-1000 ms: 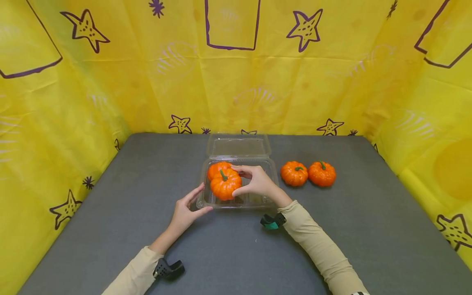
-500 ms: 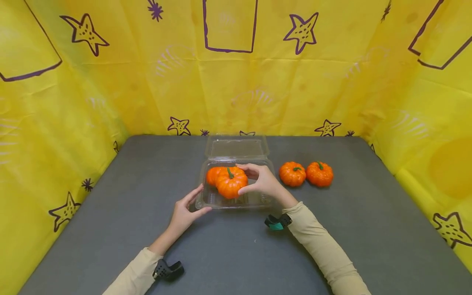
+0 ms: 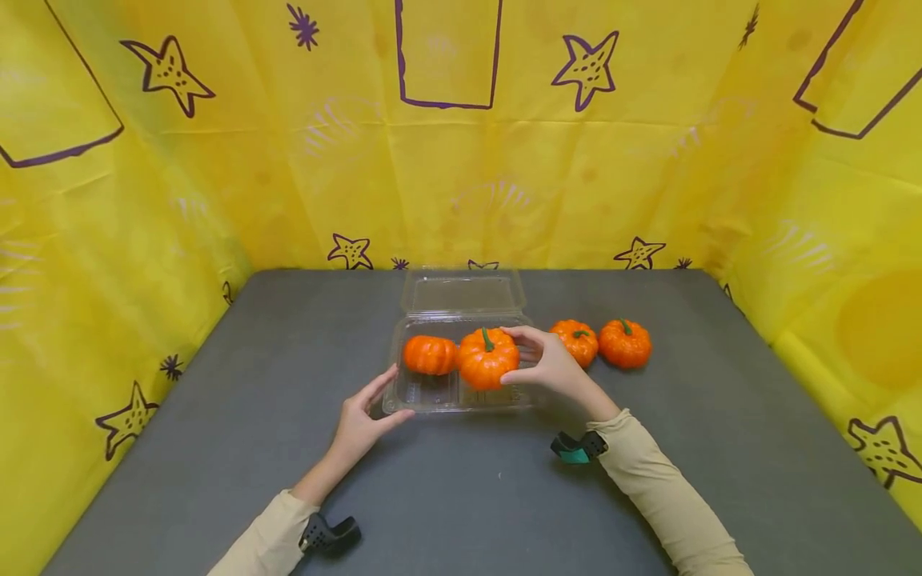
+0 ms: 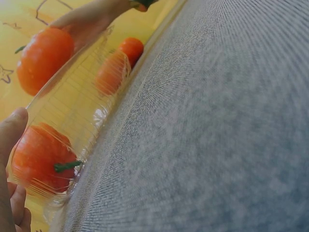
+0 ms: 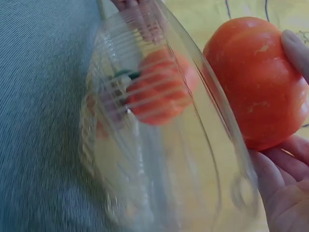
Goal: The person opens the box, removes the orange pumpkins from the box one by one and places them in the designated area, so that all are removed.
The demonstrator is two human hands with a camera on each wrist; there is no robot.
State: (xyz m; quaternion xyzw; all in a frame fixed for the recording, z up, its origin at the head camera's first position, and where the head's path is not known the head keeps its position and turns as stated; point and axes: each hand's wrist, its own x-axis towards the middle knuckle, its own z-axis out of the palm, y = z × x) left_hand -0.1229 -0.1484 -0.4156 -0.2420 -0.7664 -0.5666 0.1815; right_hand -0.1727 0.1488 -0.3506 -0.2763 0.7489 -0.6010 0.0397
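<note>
Now gripped pumpkin (image 3: pixel 488 362) in right hand (image 3: pixel 556 366) over clear container (image 3: pixel 426 396), spread left hand (image 3: pixel 360 418) at corner; spotted second pumpkin (image 3: pixel 429 355) inside, stem (image 4: pixel 67 166) only in wrist views.

Head camera: above the near side of the grey table (image 3: pixel 216 400), facing forward and down, far enough back to catch both sleeves (image 3: pixel 262 536) and the yellow cloth (image 3: pixel 432 184) beyond.
Left wrist camera: low and close at the front of the clear container (image 3: pixel 430 394), turned sideways so the table fills the right; it faces across toward the right hand (image 3: pixel 553 364).
Right wrist camera: low too, turned the opposite way, table on the left; very near the held pumpkin (image 5: pixel 258 84), facing through clear plastic toward the left hand (image 3: pixel 356 418).
Wrists share: container, held pumpkin, pumpkin inside (image 5: pixel 161 87).
Head and wrists share: those three, plus both hands.
</note>
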